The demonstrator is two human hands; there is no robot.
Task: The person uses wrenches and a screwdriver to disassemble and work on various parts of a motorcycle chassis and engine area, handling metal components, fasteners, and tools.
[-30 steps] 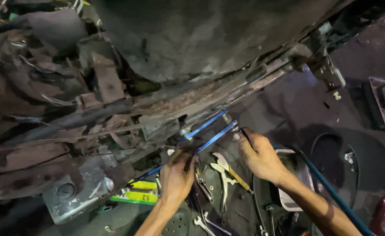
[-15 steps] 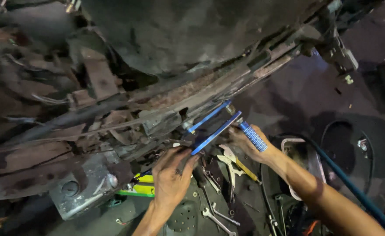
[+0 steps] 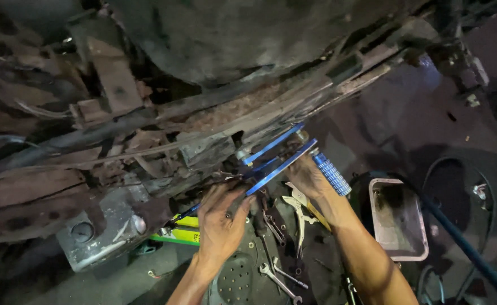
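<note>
Left hand grips lower end of blue puller tool; right hand clasps its knurled blue handle — tool sits against rusty underbody frame. Keep arms square, turn handle steadily — pliers below.

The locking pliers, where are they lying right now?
In the head view the locking pliers lie low and just right of centre, on the dark mat between the person's two forearms, beside several wrenches.

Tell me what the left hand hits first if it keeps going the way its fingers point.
The left hand points up and right, so it likely meets the blue tool almost at once, then the rusty underbody. Depth is unclear.
</note>
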